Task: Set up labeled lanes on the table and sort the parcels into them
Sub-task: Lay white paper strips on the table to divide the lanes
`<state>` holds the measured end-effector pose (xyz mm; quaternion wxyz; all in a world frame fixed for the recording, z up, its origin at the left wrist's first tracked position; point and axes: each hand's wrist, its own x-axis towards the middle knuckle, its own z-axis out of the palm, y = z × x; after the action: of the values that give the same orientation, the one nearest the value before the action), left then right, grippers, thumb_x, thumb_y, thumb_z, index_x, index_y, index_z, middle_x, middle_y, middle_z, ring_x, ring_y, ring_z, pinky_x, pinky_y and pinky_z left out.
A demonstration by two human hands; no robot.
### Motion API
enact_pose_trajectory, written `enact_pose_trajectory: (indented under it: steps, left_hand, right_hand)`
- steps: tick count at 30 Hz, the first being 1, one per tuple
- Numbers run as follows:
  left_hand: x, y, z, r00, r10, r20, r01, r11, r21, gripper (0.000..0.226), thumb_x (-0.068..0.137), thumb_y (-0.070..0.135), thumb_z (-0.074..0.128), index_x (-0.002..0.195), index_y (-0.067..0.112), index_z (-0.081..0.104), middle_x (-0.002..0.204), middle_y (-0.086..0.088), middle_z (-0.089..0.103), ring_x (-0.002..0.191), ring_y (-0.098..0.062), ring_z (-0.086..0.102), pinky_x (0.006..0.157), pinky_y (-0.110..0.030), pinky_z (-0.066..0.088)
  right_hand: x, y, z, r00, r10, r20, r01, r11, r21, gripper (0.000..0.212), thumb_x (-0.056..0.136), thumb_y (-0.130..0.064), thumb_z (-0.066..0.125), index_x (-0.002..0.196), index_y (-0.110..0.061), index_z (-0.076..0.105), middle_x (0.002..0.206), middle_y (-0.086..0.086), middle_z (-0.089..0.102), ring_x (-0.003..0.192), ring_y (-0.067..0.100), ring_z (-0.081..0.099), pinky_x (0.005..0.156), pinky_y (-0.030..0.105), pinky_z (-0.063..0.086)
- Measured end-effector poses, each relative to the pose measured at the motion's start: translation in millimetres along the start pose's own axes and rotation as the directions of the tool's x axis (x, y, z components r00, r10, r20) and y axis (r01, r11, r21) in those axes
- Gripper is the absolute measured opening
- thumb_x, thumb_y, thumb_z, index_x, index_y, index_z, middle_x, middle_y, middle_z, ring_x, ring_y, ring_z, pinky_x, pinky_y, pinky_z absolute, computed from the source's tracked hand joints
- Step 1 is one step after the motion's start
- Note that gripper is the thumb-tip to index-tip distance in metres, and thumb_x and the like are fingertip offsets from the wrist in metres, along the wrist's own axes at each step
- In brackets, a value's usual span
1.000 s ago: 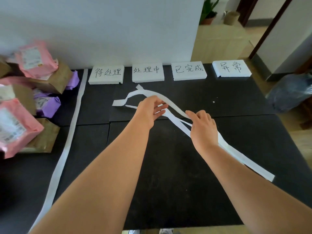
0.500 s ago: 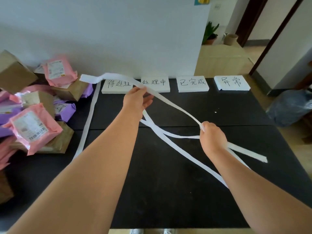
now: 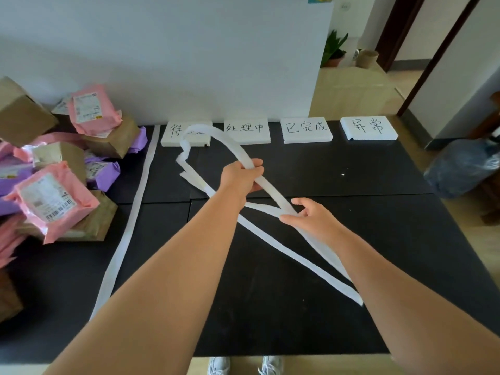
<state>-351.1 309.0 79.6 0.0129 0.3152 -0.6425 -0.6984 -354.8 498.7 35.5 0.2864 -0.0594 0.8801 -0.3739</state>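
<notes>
My left hand grips a long white strip that loops up over the first of several white label cards along the black table's far edge. My right hand pinches the same tangle of strips lower down, where loose ends trail toward the near right. One white strip lies flat as a lane line on the left. Pink, purple and brown parcels are piled at the far left.
A white wall panel stands behind the table. A dark bag sits on the floor at the right, by a doorway. A potted plant stands on a wooden unit behind. My shoes show below the table's near edge.
My left hand has come back toward the middle with the strip, which now arcs in a loop instead of stretching taut. My right hand has moved left and up along the strips.
</notes>
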Motion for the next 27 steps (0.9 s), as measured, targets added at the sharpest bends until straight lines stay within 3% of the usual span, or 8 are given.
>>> enact_pose_trajectory:
  steps: [2,4,7,12,15,19,24,27]
  left_hand:
    - [1,-6,-10,0.999,-0.011,-0.05,0.012,1.0,0.021,0.022,0.091,0.004,0.068,0.111,0.013,0.071,0.11,-0.009,0.067,0.1,-0.022,0.068,0.086,-0.037,0.06]
    - [0,-12,-17,0.997,-0.027,-0.077,0.029,0.999,0.022,0.026,0.089,0.006,0.07,0.114,0.014,0.07,0.11,-0.008,0.068,0.098,-0.021,0.069,0.088,-0.038,0.059]
    - [-6,-21,-22,0.996,-0.038,-0.081,0.035,0.999,-0.031,0.031,0.087,0.008,0.073,0.118,0.013,0.068,0.107,-0.006,0.07,0.093,-0.018,0.071,0.086,-0.034,0.059]
    - [-14,-28,-34,0.996,-0.034,-0.082,0.022,0.989,-0.145,0.034,0.084,0.007,0.076,0.117,0.013,0.068,0.103,-0.005,0.073,0.083,-0.015,0.075,0.084,-0.033,0.06]
    - [-17,-25,-44,0.999,-0.006,-0.053,-0.003,0.985,-0.173,0.031,0.085,0.005,0.074,0.115,0.013,0.069,0.104,-0.008,0.073,0.086,-0.017,0.075,0.085,-0.034,0.06]
    - [-21,-24,-49,1.0,0.01,-0.024,-0.014,0.988,-0.152,0.026,0.084,0.006,0.076,0.109,0.013,0.072,0.104,-0.009,0.074,0.09,-0.02,0.074,0.088,-0.038,0.059]
    - [-24,-26,-50,0.998,0.001,-0.067,-0.005,0.998,-0.067,0.022,0.082,0.011,0.079,0.101,0.02,0.076,0.103,-0.003,0.073,0.096,-0.018,0.071,0.089,-0.037,0.059]
    - [-25,-25,-53,0.997,-0.004,-0.075,-0.001,0.997,-0.073,0.021,0.083,0.012,0.078,0.103,0.019,0.076,0.103,-0.003,0.074,0.096,-0.019,0.071,0.088,-0.036,0.059]
  right_hand:
    - [-1,6,-2,0.994,0.06,0.092,-0.072,0.988,0.136,0.065,0.085,-0.065,0.058,0.141,-0.036,0.045,0.125,-0.012,0.056,0.114,0.008,0.052,0.097,0.034,0.038]
    - [3,10,1,0.99,0.09,0.113,-0.111,0.974,0.196,0.055,0.092,-0.065,0.046,0.136,-0.033,0.052,0.123,-0.01,0.06,0.115,0.01,0.053,0.103,0.038,0.038]
    - [9,9,15,0.991,0.099,0.089,-0.115,0.973,0.2,0.033,0.1,-0.035,0.048,0.119,-0.015,0.065,0.092,-0.004,0.061,0.086,0.009,0.056,0.085,0.033,0.043]
    - [9,4,33,0.993,0.063,0.104,-0.084,0.975,0.204,0.021,0.098,-0.01,0.056,0.093,-0.025,0.069,0.104,0.002,0.068,0.099,0.015,0.064,0.094,0.032,0.052]
    - [6,-3,36,0.992,0.059,0.108,-0.081,0.973,0.216,0.012,0.099,-0.022,0.059,0.097,-0.02,0.07,0.101,0.002,0.071,0.093,0.014,0.068,0.094,0.033,0.053]
    - [5,-11,41,0.956,0.152,0.252,-0.191,0.971,0.142,0.033,0.097,-0.047,0.056,0.108,-0.018,0.065,0.107,0.001,0.069,0.1,0.018,0.068,0.095,0.035,0.053]
    - [2,-14,50,0.95,0.132,0.282,-0.212,0.939,0.273,0.023,0.091,-0.013,0.07,0.113,-0.014,0.068,0.11,0.01,0.07,0.098,0.022,0.071,0.095,0.04,0.056]
    - [5,-16,55,0.952,0.124,0.28,-0.206,0.936,0.287,0.025,0.09,-0.009,0.07,0.114,-0.014,0.068,0.11,0.009,0.07,0.097,0.021,0.071,0.092,0.037,0.057]
